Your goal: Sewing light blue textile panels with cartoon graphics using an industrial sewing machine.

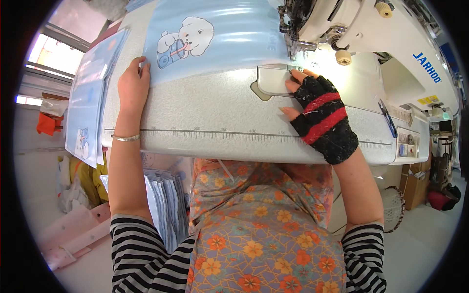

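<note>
A pale blue glossy sheet (229, 44) printed with a white cartoon puppy lies on the sewing machine's table, its far right part by the needle area. My left hand (134, 82) rests at the sheet's left edge, thumb and forefinger apart, touching or nearly touching it. My right hand (323, 115), in a black fingerless glove with red stripes, lies spread on the table just in front of the machine's presser foot area (296, 49). Its fingertips reach the metal slide plate (273, 80). Nothing shows gripped in either hand.
The white sewing machine (391, 53) arches over the right side. Small snips (388, 118) and a parts tray (407, 144) sit at the table's right end. More blue printed sheets (93, 93) hang over the left edge; folded blue pieces (166, 205) are stacked below.
</note>
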Demonstrator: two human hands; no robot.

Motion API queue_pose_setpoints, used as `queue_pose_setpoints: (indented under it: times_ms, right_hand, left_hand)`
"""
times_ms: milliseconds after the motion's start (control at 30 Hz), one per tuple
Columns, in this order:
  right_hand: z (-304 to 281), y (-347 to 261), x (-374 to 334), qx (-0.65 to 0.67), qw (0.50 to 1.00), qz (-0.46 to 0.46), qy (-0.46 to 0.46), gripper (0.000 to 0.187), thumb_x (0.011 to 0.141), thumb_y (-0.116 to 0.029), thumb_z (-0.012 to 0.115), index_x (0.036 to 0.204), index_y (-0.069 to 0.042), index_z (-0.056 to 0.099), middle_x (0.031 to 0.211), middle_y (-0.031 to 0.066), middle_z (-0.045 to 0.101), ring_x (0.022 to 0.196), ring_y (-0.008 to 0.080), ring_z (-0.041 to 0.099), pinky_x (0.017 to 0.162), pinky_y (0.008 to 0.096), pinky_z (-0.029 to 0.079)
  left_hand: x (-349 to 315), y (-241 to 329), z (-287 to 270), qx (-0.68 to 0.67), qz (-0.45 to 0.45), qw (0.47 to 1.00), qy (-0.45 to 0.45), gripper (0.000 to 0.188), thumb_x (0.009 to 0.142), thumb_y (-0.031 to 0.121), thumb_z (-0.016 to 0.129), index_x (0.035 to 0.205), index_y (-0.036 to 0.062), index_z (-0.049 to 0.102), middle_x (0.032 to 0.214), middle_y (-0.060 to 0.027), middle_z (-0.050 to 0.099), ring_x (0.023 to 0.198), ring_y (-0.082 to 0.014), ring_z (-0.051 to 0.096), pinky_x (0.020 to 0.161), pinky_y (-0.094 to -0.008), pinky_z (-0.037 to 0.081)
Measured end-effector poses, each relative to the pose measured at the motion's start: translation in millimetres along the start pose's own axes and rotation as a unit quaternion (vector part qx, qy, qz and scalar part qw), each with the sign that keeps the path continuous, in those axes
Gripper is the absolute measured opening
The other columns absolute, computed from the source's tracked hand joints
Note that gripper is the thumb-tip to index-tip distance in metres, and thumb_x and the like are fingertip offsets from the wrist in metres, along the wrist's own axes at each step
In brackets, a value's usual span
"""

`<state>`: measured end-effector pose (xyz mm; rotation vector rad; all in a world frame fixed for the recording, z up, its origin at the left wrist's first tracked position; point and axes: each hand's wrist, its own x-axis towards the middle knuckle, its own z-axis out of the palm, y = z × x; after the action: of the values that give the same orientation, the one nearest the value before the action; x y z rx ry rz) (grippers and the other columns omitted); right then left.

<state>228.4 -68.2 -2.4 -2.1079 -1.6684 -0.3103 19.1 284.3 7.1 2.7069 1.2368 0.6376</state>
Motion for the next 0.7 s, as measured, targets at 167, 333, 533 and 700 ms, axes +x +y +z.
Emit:
queue_pose_setpoints:
  times_ms: [167, 333, 533, 700]
  right_hand:
    - [2.6, -0.5, -2.9, -0.002, 1.0, 0.009, -0.002, 0.049, 0.076, -0.024, 0.074, 0.119, -0.005, 0.059, 0.131, 0.0149, 0.056, 0.125, 0.0347, 0.051, 0.104, 0.0461, 0.04]
    - [1.6, -2.3, -3.0, -0.008, 1.0, 0.018, 0.006, 0.047, 0.077, -0.024, 0.074, 0.117, -0.005, 0.061, 0.129, 0.0151, 0.058, 0.122, 0.0344, 0.052, 0.103, 0.0462, 0.042]
    - [1.3, -2.3, -1.6, -0.014, 1.0, 0.015, 0.01, 0.044, 0.077, -0.024, 0.074, 0.114, -0.004, 0.062, 0.125, 0.0156, 0.059, 0.117, 0.0335, 0.055, 0.101, 0.0442, 0.044]
    - [0.7, -3.1, -1.8, 0.001, 1.0, 0.023, 0.013, 0.039, 0.079, -0.023, 0.073, 0.112, -0.004, 0.063, 0.124, 0.0148, 0.06, 0.116, 0.0327, 0.055, 0.099, 0.0433, 0.044]
  left_hand:
    - [-20.2, -0.6, -7.1, -0.03, 0.036, 0.998, 0.04, 0.026, 0.091, 0.015, 0.059, 0.113, 0.0036, 0.065, 0.097, -0.0186, 0.067, 0.076, -0.0305, 0.065, 0.074, -0.0386, 0.051]
    - [-47.5, -17.3, -23.5, -0.071, 0.184, 0.98, -0.004, 0.029, 0.086, 0.004, 0.055, 0.115, -0.0002, 0.063, 0.124, -0.0201, 0.06, 0.098, -0.031, 0.064, 0.086, -0.037, 0.05]
    - [-89.0, -11.4, -51.0, -0.174, 0.144, 0.967, -0.117, 0.037, 0.08, -0.002, 0.061, 0.117, -0.0032, 0.062, 0.127, -0.0181, 0.058, 0.111, -0.0332, 0.057, 0.091, -0.0369, 0.05]
    - [-102.6, -15.5, -54.8, -0.101, 0.256, 0.96, -0.05, 0.037, 0.079, -0.001, 0.067, 0.116, -0.0021, 0.062, 0.122, -0.0163, 0.06, 0.107, -0.0324, 0.058, 0.086, -0.0351, 0.051]
